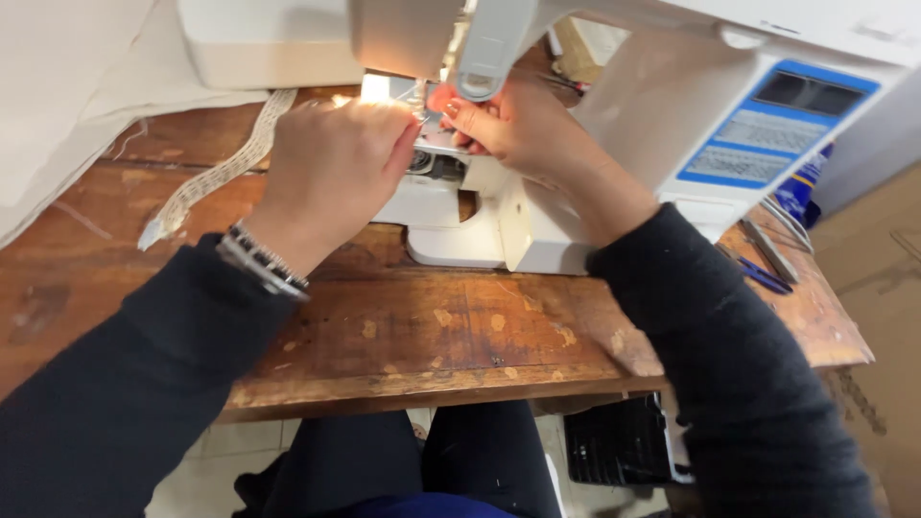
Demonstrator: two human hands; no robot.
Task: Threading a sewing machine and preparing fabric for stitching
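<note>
so, on the far left a pale cloth (67, 105) lies on the wooden table (432, 336). next to it a long white lace strip (221, 173) runs slantwise, from the near left up toward the sewing machine (614, 105). its long way points at the needle spot.

then comes the left hand (331, 173). it has beaded bracelets (264, 261) on the wrist. its fingers are curled in close, nearly a fist, and the tips press in at the needle area (422, 120). what they pinch is hidden behind the knuckles, so i cannot tell if they hold anything.

the needle area is the small bright spot under the machine's head, lit by its little lamp. it sits between the two hands, just past both sets of fingertips, a bit up and away from the person. below it is a dark round bobbin hole (432, 165), open to see.

next is the right hand (523, 129). its fingers are bent and close together, with the tips right at the same spot, touching near the left hand's tips. both hands are about the same nearness to it.

farther right is the machine's blue panel (777, 129). last, blue-handled pliers (763, 273) lie on the table edge, well apart from both hands.
</note>
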